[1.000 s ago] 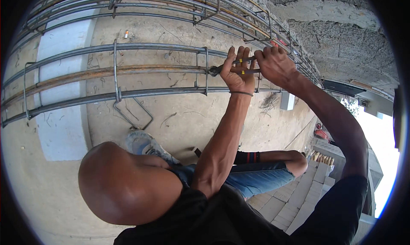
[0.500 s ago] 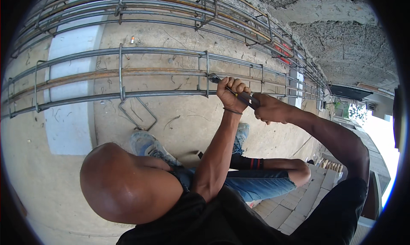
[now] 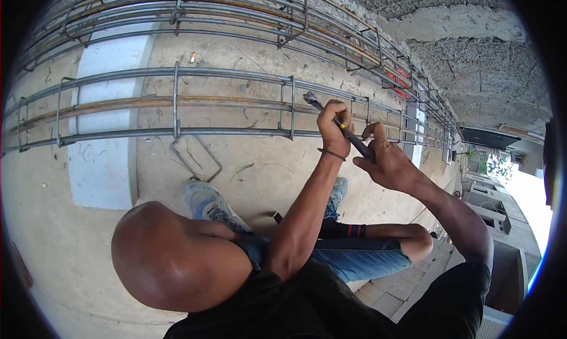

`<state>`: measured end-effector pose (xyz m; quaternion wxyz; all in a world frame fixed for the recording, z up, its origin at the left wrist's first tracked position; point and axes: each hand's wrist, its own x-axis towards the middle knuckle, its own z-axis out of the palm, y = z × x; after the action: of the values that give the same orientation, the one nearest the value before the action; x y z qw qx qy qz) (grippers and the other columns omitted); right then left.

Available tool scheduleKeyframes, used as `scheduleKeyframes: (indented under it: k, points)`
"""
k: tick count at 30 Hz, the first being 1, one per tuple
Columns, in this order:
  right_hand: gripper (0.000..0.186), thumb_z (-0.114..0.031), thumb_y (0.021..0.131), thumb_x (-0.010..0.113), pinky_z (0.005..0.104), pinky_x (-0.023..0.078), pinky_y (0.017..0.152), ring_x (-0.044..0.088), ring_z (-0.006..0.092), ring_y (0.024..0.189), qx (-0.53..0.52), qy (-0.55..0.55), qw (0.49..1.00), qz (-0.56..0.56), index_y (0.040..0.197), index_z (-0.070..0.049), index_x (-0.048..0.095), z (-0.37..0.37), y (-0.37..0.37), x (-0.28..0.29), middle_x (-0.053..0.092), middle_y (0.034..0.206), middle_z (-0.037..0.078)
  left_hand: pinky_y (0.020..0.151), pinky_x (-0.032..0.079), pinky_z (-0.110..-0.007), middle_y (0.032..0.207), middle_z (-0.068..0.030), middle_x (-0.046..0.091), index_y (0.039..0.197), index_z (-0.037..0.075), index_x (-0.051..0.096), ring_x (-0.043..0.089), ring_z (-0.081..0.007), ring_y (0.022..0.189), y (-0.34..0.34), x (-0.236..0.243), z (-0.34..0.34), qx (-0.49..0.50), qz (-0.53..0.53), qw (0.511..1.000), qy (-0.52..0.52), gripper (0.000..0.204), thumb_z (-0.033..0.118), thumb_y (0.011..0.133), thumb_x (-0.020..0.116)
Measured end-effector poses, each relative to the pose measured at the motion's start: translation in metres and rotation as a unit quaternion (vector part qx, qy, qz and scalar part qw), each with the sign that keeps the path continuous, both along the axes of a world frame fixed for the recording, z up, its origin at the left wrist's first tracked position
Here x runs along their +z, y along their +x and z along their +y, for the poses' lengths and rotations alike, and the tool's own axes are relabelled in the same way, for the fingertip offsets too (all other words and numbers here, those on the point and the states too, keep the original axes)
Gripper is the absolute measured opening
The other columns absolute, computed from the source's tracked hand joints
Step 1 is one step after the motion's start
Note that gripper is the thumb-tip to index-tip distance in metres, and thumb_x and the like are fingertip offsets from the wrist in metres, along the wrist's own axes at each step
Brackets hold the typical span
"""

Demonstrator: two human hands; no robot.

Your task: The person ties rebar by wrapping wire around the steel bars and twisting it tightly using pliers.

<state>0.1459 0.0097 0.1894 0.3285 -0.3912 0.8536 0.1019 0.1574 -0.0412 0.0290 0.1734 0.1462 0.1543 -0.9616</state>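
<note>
My left hand (image 3: 334, 121) is closed round the handle of a long dark tool with a metal jaw head (image 3: 310, 99) and a yellow band on the handle. The head is by an upright stirrup of the nearer rebar cage (image 3: 224, 72); whether it touches the steel I cannot tell. My right hand (image 3: 390, 165) is at the lower end of the handle, fingers loosely apart, partly hiding that end. Below the cage lies a bent steel stirrup (image 3: 212, 170) on the concrete, beside my shoes (image 3: 198, 200).
A second rebar cage (image 3: 236, 8) runs behind the first along a rough concrete wall (image 3: 466, 67). A white block (image 3: 100, 179) lies under the cages on the left. A red object (image 3: 397, 82) is behind the bars, and pale blocks (image 3: 384, 286) lie at lower right.
My right hand has moved down and right, loosening its fingers. My left hand's fingers have closed round the handle since the earliest frame. The tool's head has shifted right from the stirrup.
</note>
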Motion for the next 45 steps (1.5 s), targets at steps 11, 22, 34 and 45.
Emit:
scheduleKeyframes:
  k: [11,22,34,45]
  points:
    - [0.018,-0.021,0.089,0.06,0.0299,0.053,0.071,0.06,0.0126,0.077,-0.367,-0.023,0.885,-0.287,0.097,-0.005,0.06,0.14,-0.099,0.008,0.062,0.087,0.004,0.047,0.037,-0.027,0.055,0.0001,0.049,0.081,0.004,0.055,0.046,-0.0077,0.048,-0.009,0.02,0.09,-0.136,-0.152,0.812,-0.547,0.033,0.036,0.091,0.055]
    - [0.016,-0.015,0.077,0.068,0.0316,0.05,0.063,0.065,0.0191,0.069,-0.262,-0.097,0.959,-0.045,0.092,-0.008,0.065,0.336,-0.136,-0.169,0.067,0.078,0.01,0.076,0.051,-0.042,0.085,-0.0249,0.064,0.083,-0.003,0.065,0.063,-0.0373,0.087,0.033,-0.092,0.098,-0.555,-0.221,0.311,-0.739,0.041,0.038,0.08,0.063]
    - [0.029,0.0,0.072,0.055,0.042,0.049,0.073,0.059,0.0359,0.087,-0.408,-0.082,0.86,0.294,0.098,-0.009,0.064,0.503,-0.154,-0.264,0.059,0.094,0.019,0.067,0.052,-0.034,0.085,-0.0168,0.066,0.098,0.0,0.065,0.066,-0.0284,0.072,0.033,-0.079,0.087,-0.325,-0.23,0.332,-0.855,0.027,0.019,0.08,0.066]
    - [0.006,0.0,0.066,0.054,0.0463,0.051,0.067,0.062,0.0406,0.075,-0.2,0.066,0.966,0.147,0.068,0.001,0.059,0.522,-0.165,-0.196,0.062,0.076,0.024,0.064,0.051,-0.026,0.079,-0.0121,0.068,0.098,0.001,0.067,0.065,-0.0143,0.069,0.007,-0.039,0.087,-0.233,-0.238,0.445,-0.831,0.023,0.02,0.086,0.062]
